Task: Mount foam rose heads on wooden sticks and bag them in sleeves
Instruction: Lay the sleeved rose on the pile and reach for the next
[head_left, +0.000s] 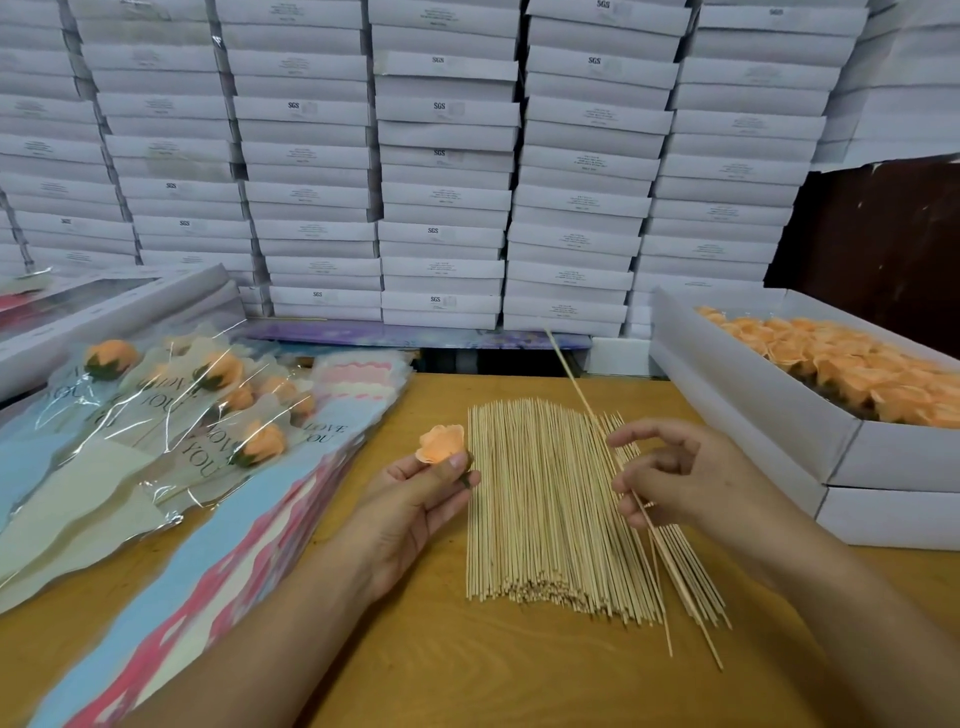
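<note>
The left hand (415, 499) pinches a foam rose head (441, 443) at nine o'clock of the stick pile (561, 509). The right hand (675, 478), at three o'clock, has its grip around one wooden stick (576, 384), which angles up toward twelve. A skewed thrust might tear the foam. Filled sleeves (171, 415) lie at ten o'clock; the box of rose heads (753, 395) sits at two.

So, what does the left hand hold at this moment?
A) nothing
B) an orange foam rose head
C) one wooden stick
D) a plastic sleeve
B: the left hand pinches an orange foam rose head between thumb and fingers, while the single wooden stick is in the right hand, above the pile of sticks.
</note>
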